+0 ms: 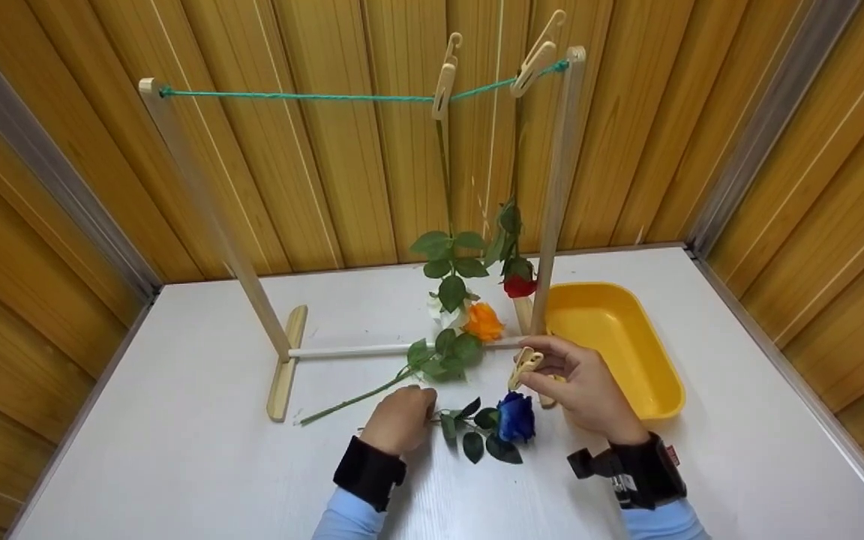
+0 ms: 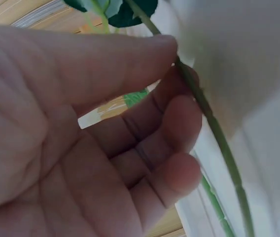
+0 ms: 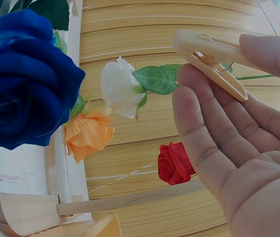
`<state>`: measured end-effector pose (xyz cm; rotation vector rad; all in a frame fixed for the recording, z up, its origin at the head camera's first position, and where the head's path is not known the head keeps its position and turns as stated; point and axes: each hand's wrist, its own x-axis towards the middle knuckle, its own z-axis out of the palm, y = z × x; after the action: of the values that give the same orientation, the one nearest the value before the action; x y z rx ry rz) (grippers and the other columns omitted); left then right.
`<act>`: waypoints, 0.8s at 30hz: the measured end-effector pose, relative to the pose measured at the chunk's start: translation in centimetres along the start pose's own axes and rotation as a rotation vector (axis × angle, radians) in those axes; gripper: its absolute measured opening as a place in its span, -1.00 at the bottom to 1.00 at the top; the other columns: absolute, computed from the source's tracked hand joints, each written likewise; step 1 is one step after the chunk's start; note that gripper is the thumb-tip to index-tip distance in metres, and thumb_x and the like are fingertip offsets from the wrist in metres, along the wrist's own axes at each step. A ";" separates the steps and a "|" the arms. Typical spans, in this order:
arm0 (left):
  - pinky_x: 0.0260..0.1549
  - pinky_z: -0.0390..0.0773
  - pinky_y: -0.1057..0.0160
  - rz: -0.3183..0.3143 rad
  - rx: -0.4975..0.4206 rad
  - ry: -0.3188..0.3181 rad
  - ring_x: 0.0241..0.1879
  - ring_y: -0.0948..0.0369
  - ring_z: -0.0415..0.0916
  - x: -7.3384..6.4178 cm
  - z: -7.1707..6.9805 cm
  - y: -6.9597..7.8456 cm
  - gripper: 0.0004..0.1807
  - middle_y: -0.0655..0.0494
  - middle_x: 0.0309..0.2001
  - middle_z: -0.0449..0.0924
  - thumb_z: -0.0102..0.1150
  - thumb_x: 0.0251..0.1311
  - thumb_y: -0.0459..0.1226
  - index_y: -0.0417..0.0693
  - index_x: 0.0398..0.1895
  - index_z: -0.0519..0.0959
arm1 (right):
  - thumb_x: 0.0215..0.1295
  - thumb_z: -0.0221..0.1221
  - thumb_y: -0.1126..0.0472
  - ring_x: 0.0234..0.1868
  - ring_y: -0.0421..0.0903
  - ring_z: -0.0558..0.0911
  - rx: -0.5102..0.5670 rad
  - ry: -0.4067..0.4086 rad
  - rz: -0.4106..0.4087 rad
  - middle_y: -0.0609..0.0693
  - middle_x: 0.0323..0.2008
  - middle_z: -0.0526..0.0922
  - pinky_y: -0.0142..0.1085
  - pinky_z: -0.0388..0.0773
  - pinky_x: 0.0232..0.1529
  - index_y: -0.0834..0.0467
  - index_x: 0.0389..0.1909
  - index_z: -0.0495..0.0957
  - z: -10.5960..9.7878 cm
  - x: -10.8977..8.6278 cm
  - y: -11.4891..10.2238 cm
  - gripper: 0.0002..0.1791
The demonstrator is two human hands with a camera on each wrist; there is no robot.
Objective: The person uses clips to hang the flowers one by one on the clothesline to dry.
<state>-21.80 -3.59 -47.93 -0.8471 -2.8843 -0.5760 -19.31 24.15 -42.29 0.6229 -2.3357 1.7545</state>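
My left hand point(image 1: 400, 420) pinches the stem point(image 2: 219, 138) of a blue rose point(image 1: 516, 417) between thumb and fingers, low over the white table. The bloom points right, with dark green leaves along the stem. In my right hand point(image 1: 586, 386) is a beige clothespin point(image 1: 526, 367), gripped between thumb and fingers just above the blue bloom. The right wrist view shows this clothespin point(image 3: 211, 64) close up, with its metal spring. An orange rose point(image 1: 484, 322) lies behind the blue one, its stem running toward the left.
A wooden frame with a green rope point(image 1: 297, 96) stands at the back. Clothespins point(image 1: 443, 90) on the rope hold a white rose point(image 3: 120, 89) and a red rose point(image 1: 520, 285) hanging bloom down. A yellow basin point(image 1: 661, 375) sits right of the frame.
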 end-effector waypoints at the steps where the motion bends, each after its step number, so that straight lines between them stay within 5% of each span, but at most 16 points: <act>1: -0.46 0.55 0.15 -0.008 -0.002 0.001 -0.43 0.09 0.55 0.0 0.1 0.0 -0.72 0.08 -0.52 0.52 0.28 -0.09 -0.62 -0.08 -0.58 0.48 | 0.29 0.36 0.40 -0.22 -0.10 0.75 0.000 0.003 -0.002 0.22 -0.18 0.72 -0.37 0.70 -0.19 0.34 0.13 0.61 0.0 0.0 0.0 -0.61; 24: -0.40 0.64 0.05 -0.066 -0.002 0.079 -0.42 -0.01 0.61 -0.2 0.0 -0.7 -0.75 -0.01 -0.51 0.59 0.27 -0.20 -0.66 -0.15 -0.62 0.60 | 0.28 0.37 0.40 -0.25 -0.14 0.73 -0.019 0.013 0.000 0.17 -0.18 0.73 -0.39 0.68 -0.17 0.29 0.15 0.63 0.1 0.0 0.0 -0.59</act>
<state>-21.96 -4.25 -48.19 -0.7143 -2.8497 -0.6050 -19.29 24.10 -42.32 0.6067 -2.3409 1.7292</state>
